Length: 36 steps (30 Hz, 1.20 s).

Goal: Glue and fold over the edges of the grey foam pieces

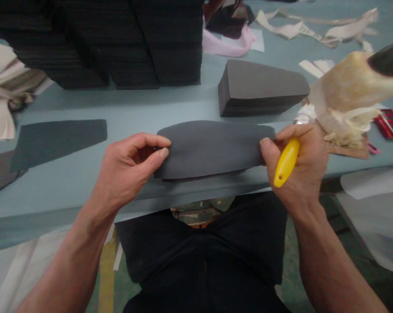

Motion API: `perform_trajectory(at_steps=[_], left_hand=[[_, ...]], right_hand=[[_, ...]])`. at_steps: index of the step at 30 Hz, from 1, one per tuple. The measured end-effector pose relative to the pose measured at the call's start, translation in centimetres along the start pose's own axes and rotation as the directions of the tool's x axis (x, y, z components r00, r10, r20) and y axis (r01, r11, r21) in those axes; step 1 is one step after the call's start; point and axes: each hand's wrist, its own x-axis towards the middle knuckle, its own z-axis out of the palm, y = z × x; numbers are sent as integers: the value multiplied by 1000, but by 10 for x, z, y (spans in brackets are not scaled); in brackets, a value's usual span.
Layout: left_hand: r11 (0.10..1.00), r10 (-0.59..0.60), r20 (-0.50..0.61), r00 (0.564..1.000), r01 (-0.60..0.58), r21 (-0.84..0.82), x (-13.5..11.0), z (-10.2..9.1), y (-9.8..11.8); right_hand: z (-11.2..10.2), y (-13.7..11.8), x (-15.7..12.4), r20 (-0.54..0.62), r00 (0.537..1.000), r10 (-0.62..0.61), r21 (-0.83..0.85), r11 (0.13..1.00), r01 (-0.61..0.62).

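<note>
A dark grey, tapered flat sheet (212, 148) with a curved far edge spans between my two hands above the front of the table. My left hand (127, 165) pinches its left end between thumb and fingers. With thumb and index finger, my right hand (300, 161) grips the narrower right end. That same hand also holds a brush with a yellow handle (287, 163), whose bristles seem to show pale beyond the knuckles. Just under the sheet, the dark edge of another piece shows. A neat stack of similar grey pieces (264, 84) stands behind the right half.
Tall stacks of dark sheets (127, 43) fill the back left. Another dark piece (59, 141) lies flat at left, near cloth scraps (7, 87). At right stands a glue-crusted container (349, 84) with a black part, beside a red packet (390, 124). Fabric strips (314, 28) lie behind.
</note>
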Motion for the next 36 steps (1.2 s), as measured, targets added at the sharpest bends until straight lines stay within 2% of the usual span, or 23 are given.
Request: perform_trajectory(at_steps=[5, 12, 26, 36], left_hand=[[998, 6, 137, 991, -15, 62, 2, -1, -9], [990, 87, 226, 970, -109, 86, 4, -1, -23], [991, 59, 213, 975, -84, 109, 4, 4, -33], [985, 112, 217, 970, -137, 102, 4, 7, -36]], right_hand=[[0, 9, -7, 14, 1000, 7, -51, 999, -6], [0, 17, -11, 69, 997, 39, -72, 997, -34], [7, 40, -16, 64, 993, 101, -67, 993, -96], [12, 49, -22, 61, 995, 78, -31, 997, -77]])
